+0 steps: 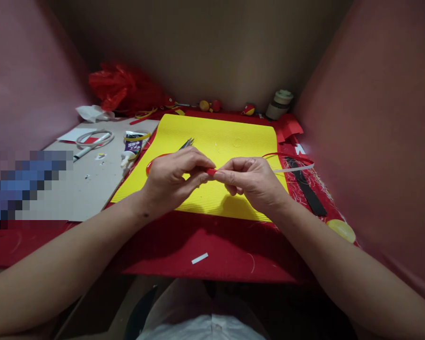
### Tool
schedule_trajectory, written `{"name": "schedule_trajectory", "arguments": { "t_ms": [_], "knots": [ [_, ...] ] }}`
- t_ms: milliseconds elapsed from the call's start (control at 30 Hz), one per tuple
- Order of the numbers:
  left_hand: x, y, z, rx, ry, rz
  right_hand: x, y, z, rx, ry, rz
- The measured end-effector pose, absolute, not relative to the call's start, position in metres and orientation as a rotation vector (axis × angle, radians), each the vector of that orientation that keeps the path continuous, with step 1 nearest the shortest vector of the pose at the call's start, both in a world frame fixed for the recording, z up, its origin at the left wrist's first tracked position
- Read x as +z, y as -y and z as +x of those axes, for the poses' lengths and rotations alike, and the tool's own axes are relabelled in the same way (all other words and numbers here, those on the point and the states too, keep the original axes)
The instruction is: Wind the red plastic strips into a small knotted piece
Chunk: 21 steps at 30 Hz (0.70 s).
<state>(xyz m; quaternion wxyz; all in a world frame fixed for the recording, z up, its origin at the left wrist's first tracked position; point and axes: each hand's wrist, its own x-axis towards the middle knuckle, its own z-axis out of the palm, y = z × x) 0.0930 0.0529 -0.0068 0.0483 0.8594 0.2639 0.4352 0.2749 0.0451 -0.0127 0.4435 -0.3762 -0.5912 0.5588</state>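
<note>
Over a yellow corrugated sheet, my two hands meet at the fingertips. Between them is the small red end of a strip, which looks rolled or folded. My left hand pinches it from the left with thumb and forefinger. From the other side my right hand pinches the same piece. A long thin strip, red on one face and whitish on the other, loops out beyond my right hand and appears to be its tail. Scissors with orange-red handles lie on the sheet, partly hidden behind my left hand.
On the left, a grey board bears a glue tube and a coiled strip. A red plastic bag, small red-and-yellow figures and a jar stand along the back. A black strip lies right.
</note>
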Motion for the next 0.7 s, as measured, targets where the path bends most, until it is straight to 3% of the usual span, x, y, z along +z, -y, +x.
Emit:
{"name": "schedule_trajectory", "arguments": {
  "t_ms": [133,400,700],
  "knots": [
    [-0.004,-0.049,0.095,1.321,-0.73,2.29,-0.017,-0.048,0.278,1.495,1.456,-0.767],
    [-0.012,-0.06,0.088,1.31,-0.82,2.813,-0.006,-0.048,0.279,1.295,1.609,-1.148],
    [-0.017,-0.062,0.088,1.369,-0.844,3.127,-0.009,-0.045,0.272,1.287,1.52,-1.138]
  ]
}}
